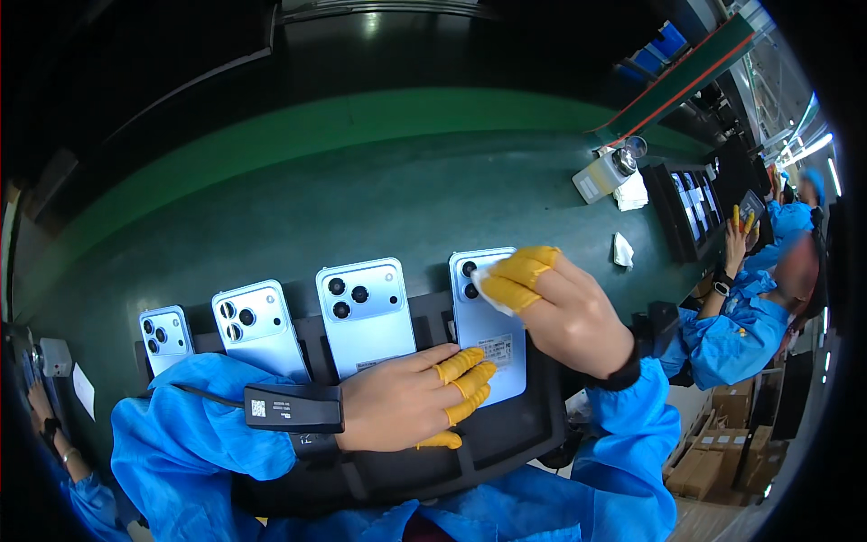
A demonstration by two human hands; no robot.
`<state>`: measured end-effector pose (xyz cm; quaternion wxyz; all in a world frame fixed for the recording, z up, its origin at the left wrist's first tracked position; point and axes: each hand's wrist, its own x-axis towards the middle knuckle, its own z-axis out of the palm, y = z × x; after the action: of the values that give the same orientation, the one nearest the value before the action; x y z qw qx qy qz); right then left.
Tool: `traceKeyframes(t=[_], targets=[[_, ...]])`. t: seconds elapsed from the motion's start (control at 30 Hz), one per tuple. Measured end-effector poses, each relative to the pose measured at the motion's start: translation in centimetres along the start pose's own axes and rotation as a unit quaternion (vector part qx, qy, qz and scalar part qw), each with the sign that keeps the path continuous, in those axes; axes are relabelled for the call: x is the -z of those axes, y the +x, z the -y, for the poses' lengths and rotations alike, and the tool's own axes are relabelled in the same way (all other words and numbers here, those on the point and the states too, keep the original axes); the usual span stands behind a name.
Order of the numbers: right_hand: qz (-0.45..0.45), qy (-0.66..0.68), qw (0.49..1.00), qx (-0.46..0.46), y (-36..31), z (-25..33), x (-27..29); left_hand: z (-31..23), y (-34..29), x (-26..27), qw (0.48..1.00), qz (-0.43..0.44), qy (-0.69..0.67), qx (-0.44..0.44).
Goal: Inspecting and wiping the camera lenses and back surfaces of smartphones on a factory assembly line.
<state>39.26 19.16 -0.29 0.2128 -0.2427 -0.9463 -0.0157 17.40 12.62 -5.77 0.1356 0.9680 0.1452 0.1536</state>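
Note:
Several light-blue phones lie back side up in a row on a black tray (542, 411), their camera bumps away from me. On the rightmost phone (471, 321), my right hand (578, 312) pinches a white wipe (490, 294) against the camera bump, partly covering the lenses. My left hand (406, 397) rests near that phone's lower left edge, fingers stretched out and touching its back beside a printed label. Both hands wear yellow finger cots. Left of it are a second phone (366, 316), a third phone (257, 330) and a smaller-looking phone (164, 339), partly behind my left sleeve.
On the green bench stands a squat bottle (598, 178) of yellowish liquid, next to folded white wipes (631, 192). A crumpled wipe (623, 251) lies nearer. A dark tray (691, 212) of phones is at the right, where a co-worker (745, 334) in blue sits.

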Motion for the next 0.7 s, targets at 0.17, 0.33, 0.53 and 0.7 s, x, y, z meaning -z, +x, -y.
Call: traceKeyframes(t=[0.17, 0.33, 0.53, 0.7], targets=[[0.009, 0.036, 0.999, -0.007, 0.9, 0.2, -1.9, 0.1, -0.4, -0.3, 1.000, -0.016, -0.001, -0.002], [0.056, -0.021, 0.997, -0.042, -0.6, 0.3, -0.1, 0.1, 0.0, 0.2, 0.999, 0.033, 0.008, 0.001], [0.008, 0.004, 1.000, 0.002, 0.8, 0.1, -2.3, 0.0, -0.1, 0.2, 0.999, 0.044, -0.024, 0.004], [0.078, -0.018, 0.996, -0.030, -0.8, 0.5, 0.0, -0.1, -0.2, 0.9, 0.998, 0.055, -0.014, 0.004]])
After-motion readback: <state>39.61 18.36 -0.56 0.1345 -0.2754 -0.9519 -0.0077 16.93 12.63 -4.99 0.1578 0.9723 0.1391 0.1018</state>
